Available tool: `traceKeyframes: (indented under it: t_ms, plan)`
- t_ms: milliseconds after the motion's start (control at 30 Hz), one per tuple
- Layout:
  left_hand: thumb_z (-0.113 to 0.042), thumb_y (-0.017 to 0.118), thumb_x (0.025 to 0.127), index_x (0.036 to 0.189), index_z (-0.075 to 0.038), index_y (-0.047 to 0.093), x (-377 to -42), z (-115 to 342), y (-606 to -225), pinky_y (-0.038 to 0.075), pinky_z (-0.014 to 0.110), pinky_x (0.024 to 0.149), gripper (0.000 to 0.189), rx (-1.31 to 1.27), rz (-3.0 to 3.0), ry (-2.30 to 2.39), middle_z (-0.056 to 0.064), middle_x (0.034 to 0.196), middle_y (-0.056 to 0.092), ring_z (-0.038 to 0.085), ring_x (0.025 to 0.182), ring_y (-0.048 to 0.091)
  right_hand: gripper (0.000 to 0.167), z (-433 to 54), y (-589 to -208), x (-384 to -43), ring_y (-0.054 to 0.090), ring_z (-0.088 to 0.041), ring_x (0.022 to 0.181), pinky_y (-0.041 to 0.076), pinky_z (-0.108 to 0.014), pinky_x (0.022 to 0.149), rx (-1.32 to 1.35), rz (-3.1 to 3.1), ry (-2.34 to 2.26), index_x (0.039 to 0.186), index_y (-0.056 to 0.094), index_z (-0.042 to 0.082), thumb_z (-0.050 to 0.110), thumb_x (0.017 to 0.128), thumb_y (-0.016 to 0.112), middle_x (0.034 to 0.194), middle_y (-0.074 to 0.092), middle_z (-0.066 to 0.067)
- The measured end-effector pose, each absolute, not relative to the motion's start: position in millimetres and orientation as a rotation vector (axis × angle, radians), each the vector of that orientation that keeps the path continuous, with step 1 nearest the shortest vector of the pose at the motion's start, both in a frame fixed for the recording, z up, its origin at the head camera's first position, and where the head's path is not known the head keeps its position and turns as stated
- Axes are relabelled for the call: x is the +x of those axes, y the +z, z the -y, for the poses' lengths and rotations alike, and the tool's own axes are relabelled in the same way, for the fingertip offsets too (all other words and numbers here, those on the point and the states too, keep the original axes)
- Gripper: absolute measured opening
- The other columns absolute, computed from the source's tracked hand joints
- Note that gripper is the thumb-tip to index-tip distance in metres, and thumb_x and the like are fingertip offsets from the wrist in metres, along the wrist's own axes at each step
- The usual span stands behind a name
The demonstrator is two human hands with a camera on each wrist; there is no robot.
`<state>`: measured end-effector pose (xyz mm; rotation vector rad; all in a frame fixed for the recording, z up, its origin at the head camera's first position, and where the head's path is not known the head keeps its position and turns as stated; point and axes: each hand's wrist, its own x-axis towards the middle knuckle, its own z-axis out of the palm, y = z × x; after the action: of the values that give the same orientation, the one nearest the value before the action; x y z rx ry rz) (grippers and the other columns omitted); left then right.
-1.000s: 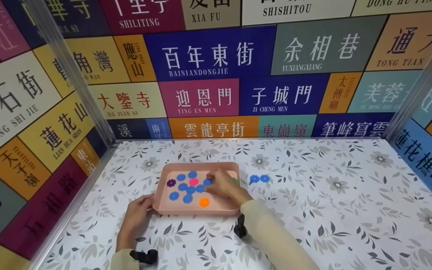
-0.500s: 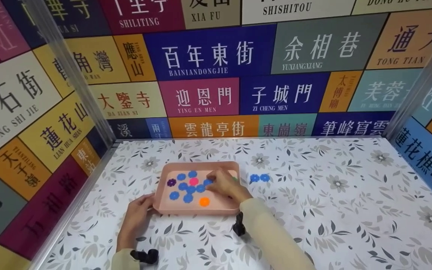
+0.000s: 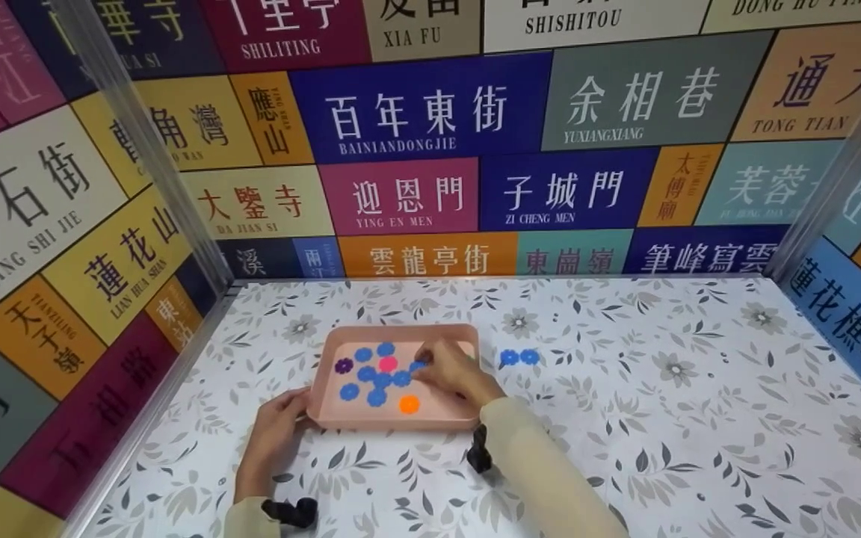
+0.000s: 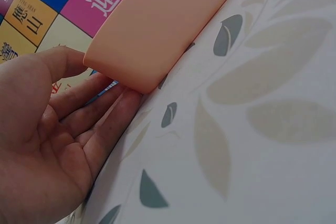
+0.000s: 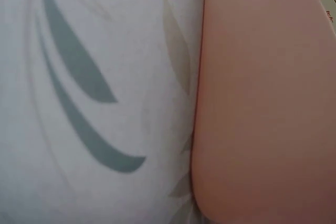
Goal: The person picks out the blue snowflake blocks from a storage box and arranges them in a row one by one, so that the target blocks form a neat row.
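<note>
A shallow pink tray [image 3: 371,420] holds several blue flower-shaped pieces [image 3: 376,397], plus a purple one [image 3: 344,365], a pink one [image 3: 388,364] and an orange one [image 3: 409,404]. My right hand [image 3: 453,370] reaches over the tray's right side and pinches a blue flower-shaped piece [image 3: 417,368], mostly covered by the fingers. At the tray's near left corner my left hand [image 3: 277,418] holds on, thumb at the rim and fingers against the lower wall, as the left wrist view shows. The right wrist view takes in only the tray's outer wall [image 5: 262,103] and the tabletop.
To the right of the tray, two blue flower-shaped pieces [image 3: 519,357] lie side by side on the leaf-patterned tabletop [image 3: 670,418]. A wall of coloured signs [image 3: 415,104] stands behind, with clear upright posts [image 3: 812,179] at the corners.
Both hands keep nearly the same places. The right fingers shift slightly over the blue piece, and the green piece seen earlier beside the right hand is now hidden.
</note>
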<state>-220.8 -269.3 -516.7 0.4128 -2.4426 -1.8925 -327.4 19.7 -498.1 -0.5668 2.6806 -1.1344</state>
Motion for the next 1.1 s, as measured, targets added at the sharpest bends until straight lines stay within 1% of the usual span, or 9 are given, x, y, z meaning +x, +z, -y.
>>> traceKeyframes:
  t_ms: [167,333,567,767,967,1100]
  plan:
    - [-0.023,0.051,0.104,0.136,0.000,0.060,-220.6,269.1,-517.0,0.059,0.034,0.094,0.040,0.434,2.461,-1.875,0.021,0.136,0.063,0.021,0.110,0.068,0.025,-19.0,-496.9,-327.9,0.063,-0.021,0.102,0.053,-0.040,0.101,-0.544,-2.676,-1.105,0.109,0.073,0.006,0.021,0.089,0.076,0.109,0.071,-0.008]
    - [-0.025,0.050,0.104,0.135,-0.002,0.061,-222.8,268.5,-517.3,0.059,0.033,0.093,0.040,0.442,2.458,-1.899,0.019,0.135,0.064,0.020,0.108,0.068,0.026,-21.4,-495.7,-327.3,0.059,-0.021,0.102,0.051,-0.039,0.102,-0.530,-2.689,-1.066,0.110,0.070,0.007,0.022,0.089,0.076,0.111,0.068,-0.006]
    - [-0.026,0.050,0.105,0.137,-0.002,0.059,-224.9,269.1,-516.5,0.057,0.036,0.099,0.041,0.440,2.483,-1.873,0.019,0.138,0.062,0.025,0.116,0.067,0.026,-21.4,-494.8,-327.4,0.060,-0.022,0.102,0.052,-0.040,0.101,-0.572,-2.694,-1.077,0.111,0.068,0.008,0.019,0.089,0.076,0.109,0.068,-0.007]
    - [-0.026,0.050,0.104,0.136,-0.002,0.060,-223.3,269.9,-518.1,0.058,0.035,0.097,0.041,0.448,2.477,-1.869,0.019,0.137,0.063,0.022,0.113,0.068,0.034,-22.2,-497.5,-328.7,0.064,-0.023,0.108,0.052,-0.040,0.105,-0.616,-2.667,-1.127,0.118,0.069,0.003,0.017,0.087,0.077,0.112,0.072,-0.010]
    - [-0.022,0.051,0.104,0.133,0.000,0.062,-222.0,269.9,-519.4,0.060,0.032,0.092,0.038,0.402,2.392,-1.952,0.021,0.132,0.065,0.021,0.107,0.069,0.033,-22.6,-497.4,-327.5,0.068,-0.022,0.107,0.056,-0.040,0.101,-0.666,-2.705,-1.069,0.116,0.074,0.004,0.019,0.087,0.077,0.111,0.075,-0.010]
    - [-0.021,0.051,0.104,0.133,0.001,0.061,-221.7,269.3,-519.3,0.060,0.030,0.090,0.038,0.404,2.386,-1.950,0.022,0.130,0.066,0.019,0.106,0.069,0.033,-21.5,-496.2,-326.8,0.067,-0.020,0.106,0.055,-0.039,0.101,-0.632,-2.720,-1.042,0.116,0.074,0.005,0.020,0.086,0.078,0.110,0.075,-0.008]
